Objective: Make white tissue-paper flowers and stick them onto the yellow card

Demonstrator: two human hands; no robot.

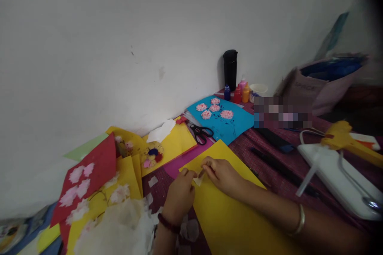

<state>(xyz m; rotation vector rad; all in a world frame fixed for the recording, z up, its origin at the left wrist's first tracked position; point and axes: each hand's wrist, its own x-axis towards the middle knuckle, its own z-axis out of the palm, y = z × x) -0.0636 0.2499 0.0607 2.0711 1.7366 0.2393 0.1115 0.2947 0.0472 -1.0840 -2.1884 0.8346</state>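
Note:
Both my hands meet over a yellow paper sheet lying on the mat. My left hand and my right hand pinch a small pale piece of tissue paper between their fingertips. My left wrist wears a dark red band, my right wrist a metal bangle. Loose white tissue scraps lie just below my left hand.
Black scissors lie beyond the sheet. A blue card with pink tissue flowers, small paint bottles and a black flask stand by the wall. A yellow glue gun rests on a white tray at right. Red and yellow cards with flowers lie left.

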